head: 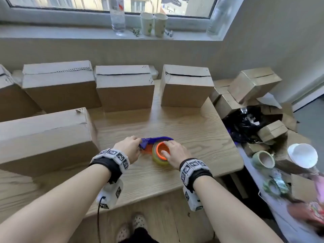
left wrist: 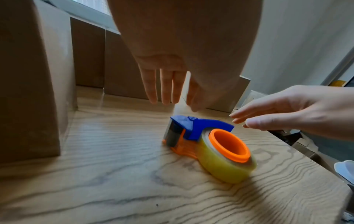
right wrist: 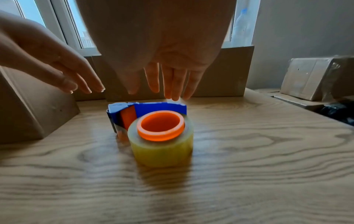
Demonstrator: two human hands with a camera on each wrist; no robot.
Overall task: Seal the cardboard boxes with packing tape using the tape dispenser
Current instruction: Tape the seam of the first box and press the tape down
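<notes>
Our left hand (head: 128, 149) hovers with fingers straight and loosely spread, holding nothing, just above the blade end of the blue and orange plastic tape dispenser (head: 154, 146). From the left wrist view the fingertips (left wrist: 164, 97) hang clear of the dispenser's blue frame (left wrist: 201, 125); no contact shows there. Our right hand (head: 175, 154) is likewise flat and relaxed, empty, poised over the roll end. From the right wrist view its fingers (right wrist: 172, 84) point down just behind the blue frame, and we cannot tell whether the longest tip touches it.

The dispenser lies on its side on the light wood-grain table (head: 192, 127), near the table's middle, with its roll of clear yellowish packing tape (right wrist: 161, 149) on an orange hub (right wrist: 161, 125) facing upward.

Outward from there: a large brown cardboard box (head: 43, 137) sits just left of the left hand at the near edge. Three more brown cardboard boxes stand in a row along the far edge, left (head: 59, 85), middle (head: 124, 86) and right (head: 185, 85), each with its top flaps closed, a dark seam showing. A further box (head: 7, 95) is cut off at the far left.

Past the table's right edge lies a heap of small cardboard boxes (head: 252, 85) and black plastic wrap (head: 245, 123). On the window sill (head: 52, 32) stand a clear plastic bottle (head: 117, 16) and two white paper cups (head: 153, 23).
</notes>
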